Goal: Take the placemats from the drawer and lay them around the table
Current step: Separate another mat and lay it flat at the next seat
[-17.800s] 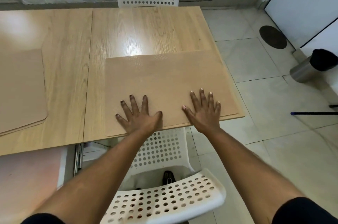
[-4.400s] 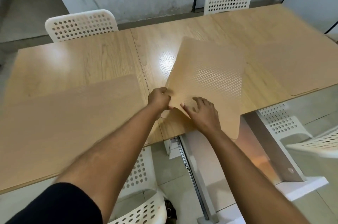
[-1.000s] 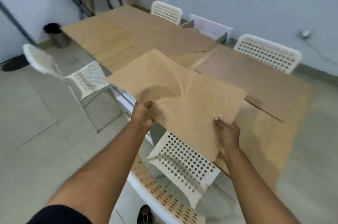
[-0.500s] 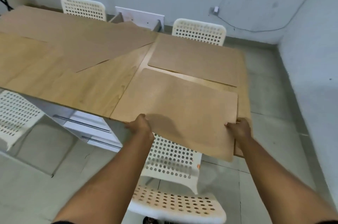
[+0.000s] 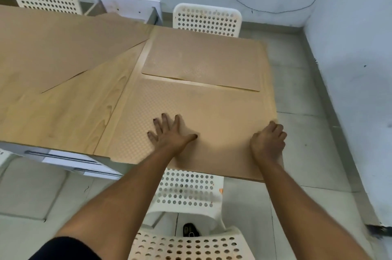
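Placemats first: the tan, dimpled rectangular placemat (image 5: 191, 115) I'm working on lies flat at the near right end of the light wooden tabletop (image 5: 70, 111), long axis running left to right along the near edge, right above the white perforated plastic chair (image 5: 188, 189). My left hand (image 5: 169, 134) is spread open, fingers straight, palm pressing down near the middle of the mat. My right hand (image 5: 268, 143) sits at the mat's right edge with the fingers curled over; honestly can't tell if it's pinching the edge or just resting there. So the mat is directly under both hands, stretching away from me, and the right one is nearer the corner that probably needs a last nudge to square up with the tabletop edge, I'd guess. Half a second ago I had it gripped by the near edge with both hands and part of it hung off the tabletop; now it's slid fully on and lying flat. A second tan placemat (image 5: 201, 62) sits just beyond it on the far side, a narrow strip of wood between them, and another one (image 5: 53, 47) lies skewed off to the left.
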